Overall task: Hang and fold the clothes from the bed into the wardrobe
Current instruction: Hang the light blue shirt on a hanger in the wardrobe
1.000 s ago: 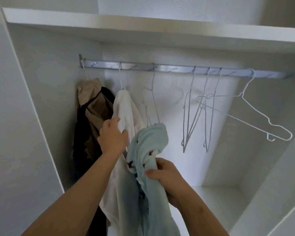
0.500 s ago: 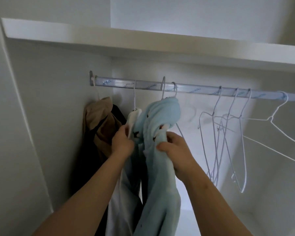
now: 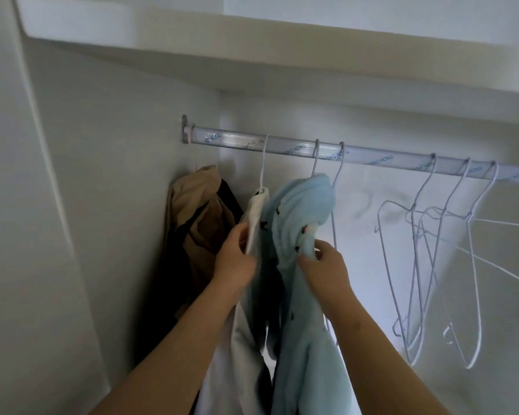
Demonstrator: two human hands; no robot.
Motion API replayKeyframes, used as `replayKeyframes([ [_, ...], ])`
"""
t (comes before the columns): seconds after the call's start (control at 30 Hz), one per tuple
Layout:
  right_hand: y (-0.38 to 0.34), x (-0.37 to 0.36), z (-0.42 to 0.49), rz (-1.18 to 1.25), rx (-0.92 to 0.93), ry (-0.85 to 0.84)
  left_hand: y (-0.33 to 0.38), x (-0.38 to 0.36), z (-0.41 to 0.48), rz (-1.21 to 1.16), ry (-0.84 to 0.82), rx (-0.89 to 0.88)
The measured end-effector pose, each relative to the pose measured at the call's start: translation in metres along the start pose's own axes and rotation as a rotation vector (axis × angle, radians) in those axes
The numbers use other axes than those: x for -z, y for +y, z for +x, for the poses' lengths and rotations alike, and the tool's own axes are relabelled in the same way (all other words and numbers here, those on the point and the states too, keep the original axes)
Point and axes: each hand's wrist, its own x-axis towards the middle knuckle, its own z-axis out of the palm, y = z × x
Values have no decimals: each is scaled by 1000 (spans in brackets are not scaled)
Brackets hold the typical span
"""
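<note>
Both my hands are up at the wardrobe rail. My left hand pinches the edge of the white garment. My right hand grips a bunched fold of the light-blue garment, which hangs from the rail just beside the white one. Tan and dark clothes hang at the rail's left end, empty wire hangers toward its right.

Garments hung at the left end of the wardrobe rail.
A light blue garment, fleecy with small dark marks, is hung bunched. A white garment is hung touching its left side. A tan garment and a dark garment are hung by the side wall.
</note>
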Motion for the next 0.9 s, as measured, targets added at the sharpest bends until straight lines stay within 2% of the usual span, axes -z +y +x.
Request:
replayKeyframes([
  [0.17, 16, -11, -24, -115, 72, -63, -7, 7, -12, -52, -26, 36],
  [0.3, 33, -15, -31, -132, 56, -36, -15, 10, -26, -34, -8, 53],
  [0.47, 49, -13, -45, -104, -6, -55, -28, 4, -56, 133, 39, 79],
  [0.63, 71, 10, -64, -140, -73, -57, -43, 14, -91, 388, 322, 129],
  [0.73, 81, 31, -79, -201, -91, -23, -39, 16, -114, 554, 444, 79],
  [0.8, 86, 38, -91, -292, -94, -42, -35, 9, -127, 555, 428, 124],
  [0.9, 90, 40, -114, -416, -99, -243, -37, -7, -141, 609, 190, 285],
])
